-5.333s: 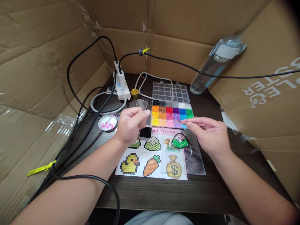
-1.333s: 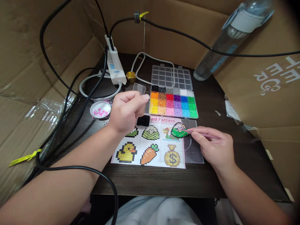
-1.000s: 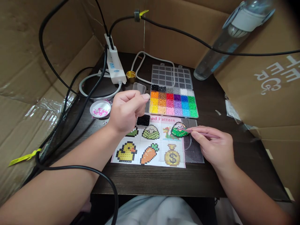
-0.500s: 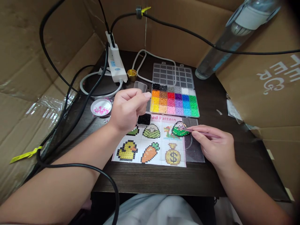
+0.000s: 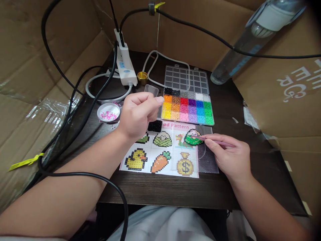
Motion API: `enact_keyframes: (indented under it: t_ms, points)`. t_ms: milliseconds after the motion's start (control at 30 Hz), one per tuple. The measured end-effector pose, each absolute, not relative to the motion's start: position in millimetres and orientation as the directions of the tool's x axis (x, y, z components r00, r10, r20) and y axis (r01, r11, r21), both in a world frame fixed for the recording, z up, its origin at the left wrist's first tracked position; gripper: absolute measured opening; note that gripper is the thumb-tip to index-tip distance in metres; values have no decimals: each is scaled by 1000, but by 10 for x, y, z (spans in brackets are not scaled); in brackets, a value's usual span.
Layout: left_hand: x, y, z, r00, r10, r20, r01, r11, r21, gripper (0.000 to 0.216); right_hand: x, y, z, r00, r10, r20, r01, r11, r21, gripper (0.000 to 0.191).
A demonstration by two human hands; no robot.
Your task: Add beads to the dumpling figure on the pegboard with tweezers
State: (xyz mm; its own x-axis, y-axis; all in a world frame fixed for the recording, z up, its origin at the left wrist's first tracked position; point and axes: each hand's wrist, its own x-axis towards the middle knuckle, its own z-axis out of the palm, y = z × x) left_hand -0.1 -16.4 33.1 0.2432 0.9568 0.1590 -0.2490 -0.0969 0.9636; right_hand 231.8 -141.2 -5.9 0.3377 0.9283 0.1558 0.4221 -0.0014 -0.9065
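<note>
In the head view, the right hand [image 5: 229,155] has its grip pinched closed on the tweezers [image 5: 225,144], whose tips reach leftward to the bead picture [image 5: 192,140]. That bead picture lies just left of the grip, seemingly on the pegboard [image 5: 212,162], which overlaps the pattern sheet [image 5: 174,167] on the table [image 5: 170,190]. Work on it looks well along: a dark outline and a green lower part appear laid, while the pale upper part, close to the tips, looks patchy and is probably what is left. The beads are too small to count any gaps, and whether the tips carry one cannot be told. Farther left of the grip, the left hand [image 5: 140,115] is curled into a fist; what it may hold is hidden. Beyond the grip, up and to the left, the bead box [image 5: 188,122] stands open with its coloured compartments well stocked. Well apart on the far left, past the fist, a white dish [image 5: 99,107] holds loose pink beads.
</note>
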Motion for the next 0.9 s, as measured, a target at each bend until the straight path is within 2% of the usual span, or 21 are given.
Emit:
enact_keyframes:
  t_ms: [567,900]
  points:
    - [-4,-168,335,259,953,160,-289,-82,954,46,2350,-1430,-86,285,940,185,441,42,-896,10]
    - [-3,-162,322,259,951,167,-305,-83,949,48,2341,-1429,-103,331,928,172,419,19,-908,7]
